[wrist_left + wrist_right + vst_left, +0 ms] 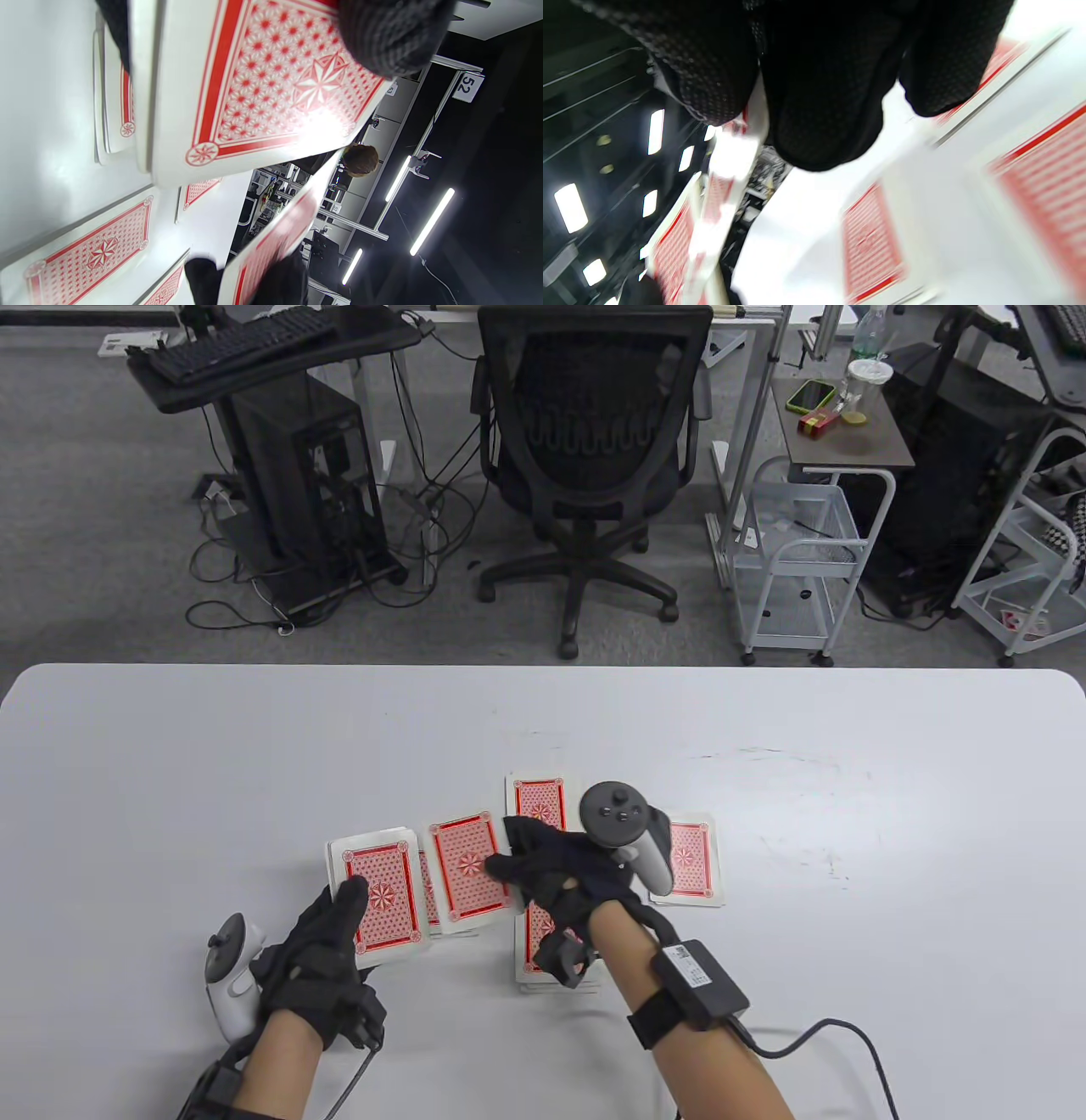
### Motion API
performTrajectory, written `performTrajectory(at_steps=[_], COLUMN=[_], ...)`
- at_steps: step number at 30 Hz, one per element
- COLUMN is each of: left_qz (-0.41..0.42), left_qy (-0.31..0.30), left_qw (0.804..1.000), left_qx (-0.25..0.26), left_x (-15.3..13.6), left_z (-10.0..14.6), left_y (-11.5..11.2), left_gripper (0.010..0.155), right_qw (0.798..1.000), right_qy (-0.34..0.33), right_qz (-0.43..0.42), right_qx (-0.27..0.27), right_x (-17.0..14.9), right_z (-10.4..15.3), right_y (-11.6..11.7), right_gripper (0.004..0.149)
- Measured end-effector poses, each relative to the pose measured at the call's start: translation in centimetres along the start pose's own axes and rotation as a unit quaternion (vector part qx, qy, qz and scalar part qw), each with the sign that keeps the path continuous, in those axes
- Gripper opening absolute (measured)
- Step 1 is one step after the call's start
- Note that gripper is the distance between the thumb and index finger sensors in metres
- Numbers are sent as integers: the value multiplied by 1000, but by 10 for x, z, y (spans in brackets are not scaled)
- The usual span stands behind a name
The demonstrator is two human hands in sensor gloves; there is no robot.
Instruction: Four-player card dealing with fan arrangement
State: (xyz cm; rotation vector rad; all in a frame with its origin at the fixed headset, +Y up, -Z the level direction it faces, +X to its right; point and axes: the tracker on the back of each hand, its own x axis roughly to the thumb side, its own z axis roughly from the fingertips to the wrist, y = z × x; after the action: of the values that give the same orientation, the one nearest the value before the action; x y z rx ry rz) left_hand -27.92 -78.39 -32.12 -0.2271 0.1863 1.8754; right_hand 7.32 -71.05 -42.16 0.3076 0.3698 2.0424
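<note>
deck: we hold the red-backed deck (383, 895) in our left hand (327, 959), thumb lying on the top card, fingers wrapped under; the left wrist view shows the stack raised off the table (170, 780).
card in transit: our right hand (560, 874) pinches one card (468, 867) betw. thumb and fingers, just right of the deck and, going by the left wrist view, up off the table. Right wrist view is too blurred to add more.
pile 1: far pile (538, 799), beyond and to the right of the deck, partly under the right hand.
pile 2: right pile (694, 861), well to the right of the deck, past the right hand's tracker (624, 827).
pile 3: near pile (534, 942), right of the deck and closer to us, half covered by the right wrist.
pile 4: a small pile (430, 899) peeks out just right of the deck, under the held card; card count can't be told.
done: we judge 4 piles started, several cards each, all face down, stacked squarely.
left: deck looks thick, so prob. many rounds to deal yet.
fans: none of the piles spread out yet; that step is wholly ahead.
next: prob. the pinched card goes to one of the 4 piles; can't tell which.
</note>
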Motion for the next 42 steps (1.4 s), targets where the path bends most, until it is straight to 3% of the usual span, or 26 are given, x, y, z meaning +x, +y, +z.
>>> performTrajectory(at_steps=[5,8,12,15,19,23,26,29,30,34,39,42], left_qz=[-2,-5,-9,-11,-12,-7,-10,-11,-13,-19,-20,-30], left_qy=[5,8,9,9,8,6,5,6,6,3,-2,2], left_qw=[1000,1000,1000,1000,1000,1000,1000,1000,1000,1000,999,999], left_qx=[-2,-3,2,7,15,15,6,-6,-8,-19,-27,-33], left_x=[0,0,1,1,0,1,1,0,-1,-2,-3,-5], left_z=[0,-1,-1,-1,0,1,0,0,0,3,6,6], left_y=[0,0,1,3,5,4,0,-6,-7,-15,-20,-24], left_gripper=[50,50,50,50,50,50,50,50,50,50,49,49], right_qw=[991,965,918,871,836,854,891,937,943,980,996,998], right_qy=[85,166,232,270,278,242,147,63,50,-11,-57,-52], right_qz=[57,148,271,372,445,430,388,306,292,181,67,22], right_qx=[-87,-141,-174,-172,-157,-168,-181,-156,-151,-76,-27,-21], right_x=[-34,-58,-83,-98,-105,-85,-45,2,8,40,37,34], right_z=[21,32,31,20,12,20,30,37,37,32,22,18], right_y=[-72,-105,-114,-106,-92,-90,-71,-33,-27,34,85,99], right_gripper=[63,62,63,67,68,71,68,66,66,66,77,72])
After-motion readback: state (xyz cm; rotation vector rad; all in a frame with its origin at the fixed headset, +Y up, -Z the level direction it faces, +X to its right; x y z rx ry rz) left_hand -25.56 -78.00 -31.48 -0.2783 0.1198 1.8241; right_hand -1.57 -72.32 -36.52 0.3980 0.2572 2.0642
